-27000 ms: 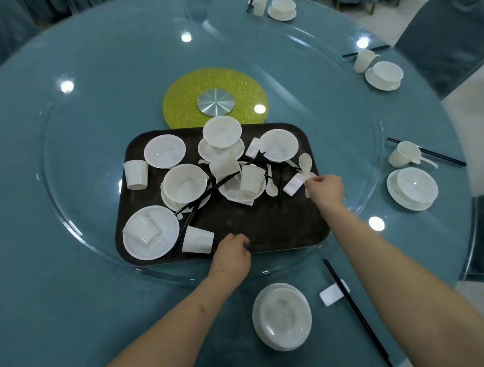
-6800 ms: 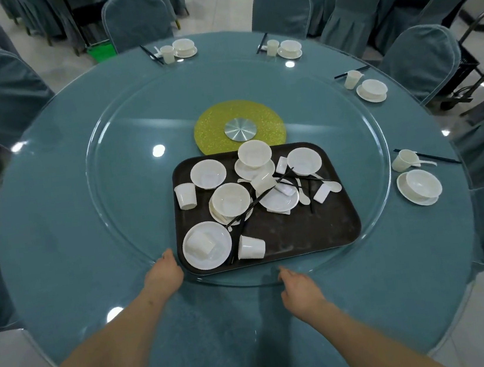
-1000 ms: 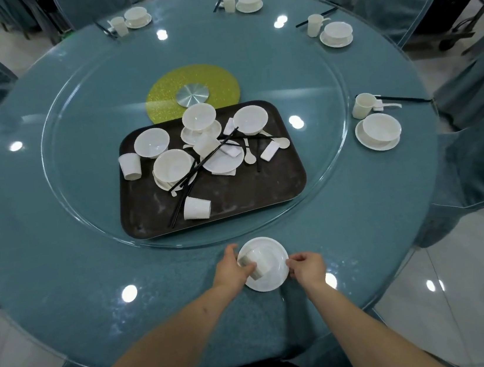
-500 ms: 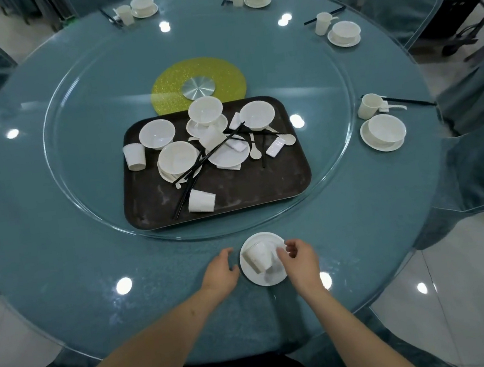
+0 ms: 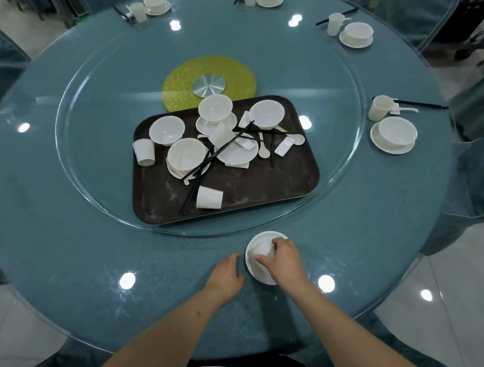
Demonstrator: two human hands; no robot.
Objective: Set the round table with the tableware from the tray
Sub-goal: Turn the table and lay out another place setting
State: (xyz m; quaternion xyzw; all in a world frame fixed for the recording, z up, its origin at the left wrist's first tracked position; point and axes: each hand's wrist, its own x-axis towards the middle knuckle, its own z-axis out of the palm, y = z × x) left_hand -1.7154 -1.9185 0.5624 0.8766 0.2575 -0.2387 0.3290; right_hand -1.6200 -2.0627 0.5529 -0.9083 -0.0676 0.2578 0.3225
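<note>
At the table's (image 5: 93, 280) near edge, the right hand (image 5: 281, 259) has its grip curled round a white cup (image 5: 260, 250) lying on a plate (image 5: 253, 269). The left hand (image 5: 223, 276) rests open just beside it.

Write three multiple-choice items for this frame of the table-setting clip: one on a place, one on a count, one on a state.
1. Where does the plate under the right hand sit?
A. on the brown tray
B. on the tablecloth at the near table edge
C. on the yellow disc

2. How many finished place settings with chopsticks lie along the far and right rim?
A. two
B. four
C. six

3. What is the right hand doing?
A. gripping a white cup on the plate
B. lying flat on the cloth
C. lifting chopsticks

Answers: 1 B, the plate lies outside the glass turntable, nearest the person. 2 B, four cup-and-bowl groups ring the rim. 3 A, fingers curl round the cup, while the left hand rests open beside the plate.
</note>
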